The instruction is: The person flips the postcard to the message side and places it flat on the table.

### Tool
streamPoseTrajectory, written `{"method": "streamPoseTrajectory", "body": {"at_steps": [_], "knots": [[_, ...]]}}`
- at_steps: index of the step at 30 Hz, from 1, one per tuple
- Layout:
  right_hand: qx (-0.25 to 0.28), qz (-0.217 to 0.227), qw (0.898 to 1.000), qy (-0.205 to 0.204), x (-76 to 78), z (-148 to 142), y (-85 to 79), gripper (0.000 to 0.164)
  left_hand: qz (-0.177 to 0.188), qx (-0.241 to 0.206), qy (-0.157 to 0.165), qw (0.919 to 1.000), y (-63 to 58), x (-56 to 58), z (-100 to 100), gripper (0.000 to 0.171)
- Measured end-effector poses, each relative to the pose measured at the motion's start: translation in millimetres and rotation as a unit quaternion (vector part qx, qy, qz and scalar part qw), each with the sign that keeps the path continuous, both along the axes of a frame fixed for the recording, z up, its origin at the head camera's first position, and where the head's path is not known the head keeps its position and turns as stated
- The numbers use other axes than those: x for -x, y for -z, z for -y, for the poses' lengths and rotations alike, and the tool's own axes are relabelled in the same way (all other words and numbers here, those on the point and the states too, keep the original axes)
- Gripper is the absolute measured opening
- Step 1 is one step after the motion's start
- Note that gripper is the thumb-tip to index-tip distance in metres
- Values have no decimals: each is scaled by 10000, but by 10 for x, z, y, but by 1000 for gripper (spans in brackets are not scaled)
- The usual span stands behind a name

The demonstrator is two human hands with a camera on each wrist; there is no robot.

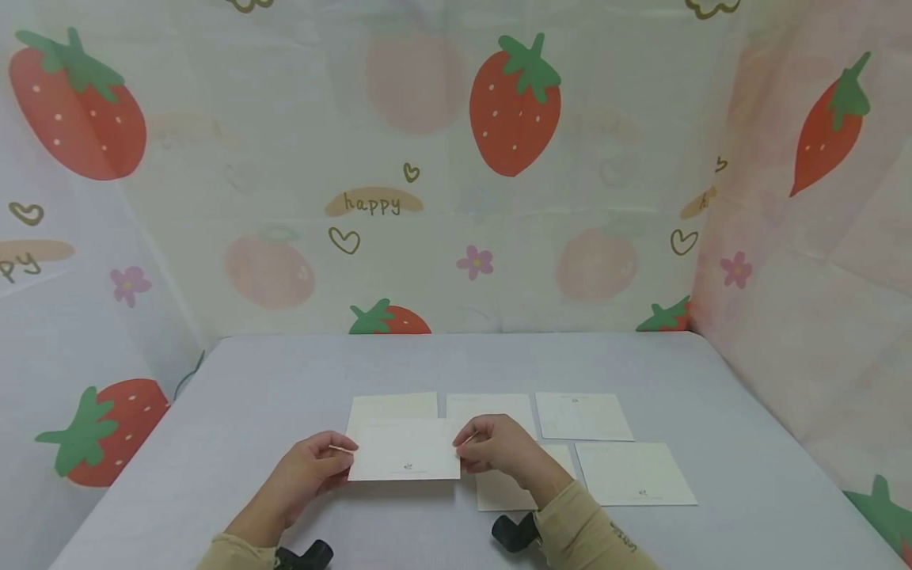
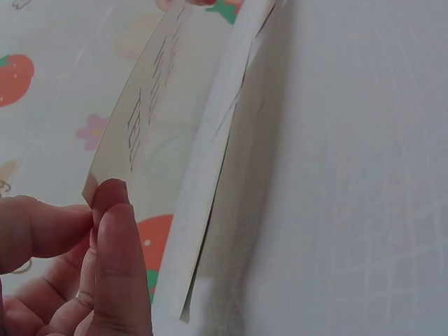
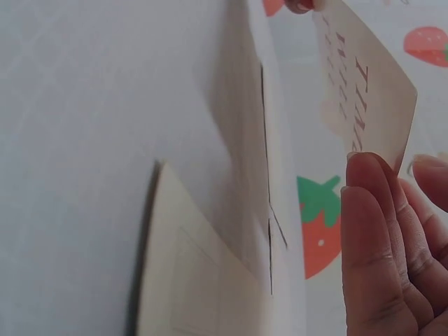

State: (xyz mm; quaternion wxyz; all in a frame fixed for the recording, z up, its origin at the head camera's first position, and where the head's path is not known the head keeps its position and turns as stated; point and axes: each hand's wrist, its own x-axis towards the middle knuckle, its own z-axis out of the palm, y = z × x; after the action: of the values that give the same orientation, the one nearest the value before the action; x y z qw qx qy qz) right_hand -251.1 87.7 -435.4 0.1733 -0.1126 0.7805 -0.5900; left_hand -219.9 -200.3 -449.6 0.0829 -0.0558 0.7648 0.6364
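A white card with a small printed mark near its lower edge is held up in front of the body. My left hand pinches its left edge between thumb and fingers. At the right edge, my right hand holds the card with fingertips on its far side. Large printed lettering shows on the far side of the card in the right wrist view. Behind the held card, a flat card is partly covered in the head view. Below the right hand lies another card, partly hidden by that hand.
More white cards lie flat to the right: a back middle card, a back right card and a front right card. They rest on a white-covered table. Strawberry-printed curtains enclose its back and sides.
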Motion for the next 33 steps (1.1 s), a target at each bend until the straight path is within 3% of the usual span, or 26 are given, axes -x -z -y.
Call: {"method": "streamPoseTrajectory", "body": {"at_steps": [7, 23, 33], "knots": [[25, -25, 9999, 102, 9, -7, 35, 10, 25, -185, 124, 9997, -7, -11, -5, 41], [-217, -72, 9990, 380, 28, -35, 62, 12, -4, -101, -25, 9999, -24, -32, -99, 36], [-308, -41, 9989, 337, 37, -37, 100, 11, 2, 131, -217, 9997, 18, -16, -111, 35]]}}
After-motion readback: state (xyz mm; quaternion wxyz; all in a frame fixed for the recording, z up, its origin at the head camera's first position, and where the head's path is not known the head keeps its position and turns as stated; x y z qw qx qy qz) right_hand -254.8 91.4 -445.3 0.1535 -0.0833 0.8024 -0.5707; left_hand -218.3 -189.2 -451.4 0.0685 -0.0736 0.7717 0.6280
